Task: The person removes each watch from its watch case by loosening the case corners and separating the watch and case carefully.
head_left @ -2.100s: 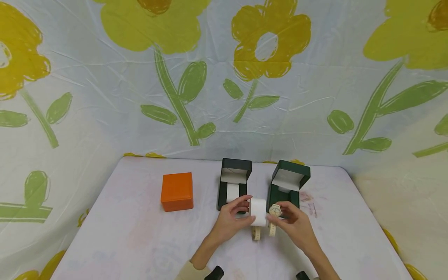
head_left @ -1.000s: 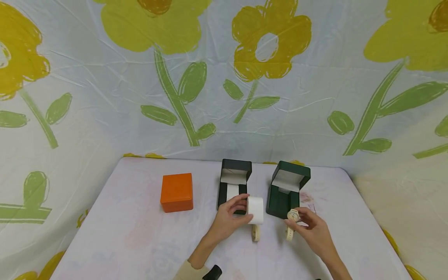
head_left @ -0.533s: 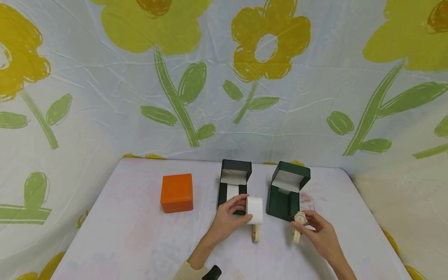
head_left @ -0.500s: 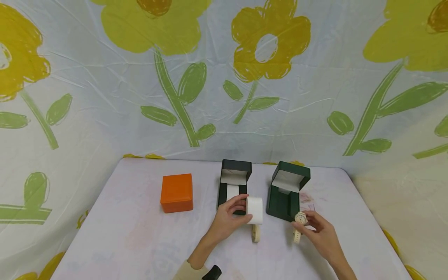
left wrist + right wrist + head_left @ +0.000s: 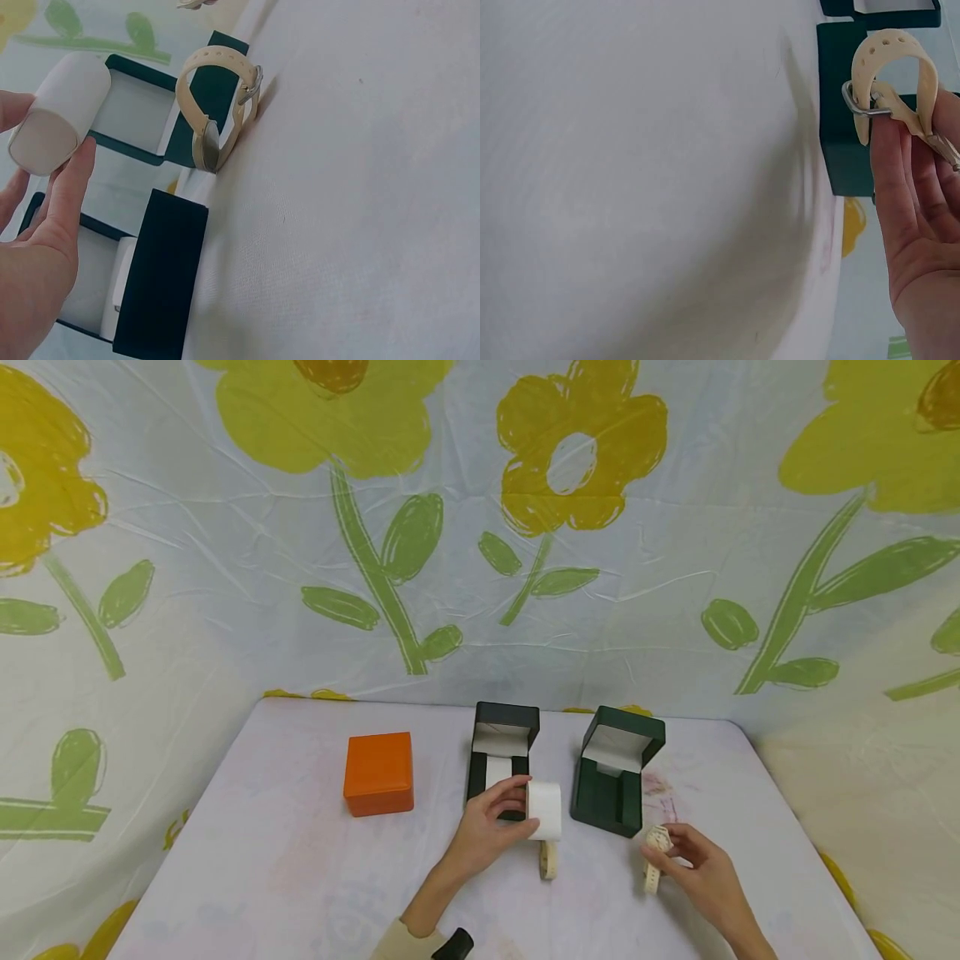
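My left hand (image 5: 491,827) grips a white watch cushion (image 5: 544,811) by its ends, between thumb and fingers, in front of the left green box. Seen from the left wrist, the cushion is a smooth cylinder. My right hand (image 5: 705,872) pinches a cream wristwatch (image 5: 658,839) by its case, right of the other green box; its looped strap (image 5: 889,49) and metal buckle show in the right wrist view. A second cream wristwatch (image 5: 549,862) rests on the table just below the cushion, standing on its side with the strap looped (image 5: 214,56).
The left dark green watch box (image 5: 507,714) stands with its lid up, a white cushion (image 5: 498,770) inside. To its right is another lid-up green box (image 5: 592,806), its green inside showing. A closed orange box (image 5: 378,768) sits at left on the pale tablecloth (image 5: 300,877).
My right hand has carried its wristwatch away from the cushion, rightward and toward me. The left hand and cushion have shifted slightly left. The boxes and second watch have stayed put.
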{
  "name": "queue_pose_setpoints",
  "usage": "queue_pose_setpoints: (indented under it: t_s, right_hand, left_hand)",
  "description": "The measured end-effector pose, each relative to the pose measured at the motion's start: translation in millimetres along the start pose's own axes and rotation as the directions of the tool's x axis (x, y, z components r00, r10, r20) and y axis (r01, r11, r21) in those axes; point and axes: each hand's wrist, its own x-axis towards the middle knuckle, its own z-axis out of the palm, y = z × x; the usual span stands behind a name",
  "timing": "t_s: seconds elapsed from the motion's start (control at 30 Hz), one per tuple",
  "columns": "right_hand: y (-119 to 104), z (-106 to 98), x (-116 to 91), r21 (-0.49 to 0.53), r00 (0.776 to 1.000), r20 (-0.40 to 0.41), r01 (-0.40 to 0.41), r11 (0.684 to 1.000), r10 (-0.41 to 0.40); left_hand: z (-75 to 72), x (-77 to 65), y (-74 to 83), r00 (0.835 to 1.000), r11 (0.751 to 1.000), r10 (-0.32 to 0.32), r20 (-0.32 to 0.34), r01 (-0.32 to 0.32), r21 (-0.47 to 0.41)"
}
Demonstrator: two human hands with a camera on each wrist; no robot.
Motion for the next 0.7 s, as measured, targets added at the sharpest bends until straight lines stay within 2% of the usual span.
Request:
queue_pose_setpoints:
  t_s: [0.13,0.3,0.47,0.7]
  right_hand:
    - [4,-3,0,-0.028,0.997,0.045,-0.059,0.998,0.060]
    - [9,-5,0,-0.059,0.979,0.107,-0.168,0.984,0.173]
    - [14,-6,0,-0.075,0.973,0.126,-0.183,0.980,0.191]
    - [19,-8,4,-0.124,0.953,0.174,-0.228,0.966,0.247]
  left_hand:
    - [-1.1,-0.3,0.2,1.000,1.000,0.005,0.001,-0.005,0.005]
    - [-2.4,0.4,1.5,1.000,1.000,0.001,0.003,-0.001,0.022]
    - [-3.0,0.7,1.5,1.000,1.000,-0.002,0.002,0.002,0.026]
    - [-2.1,0.3,-0.2,0.999,0.999,-0.032,-0.009,0.032,-0.012]
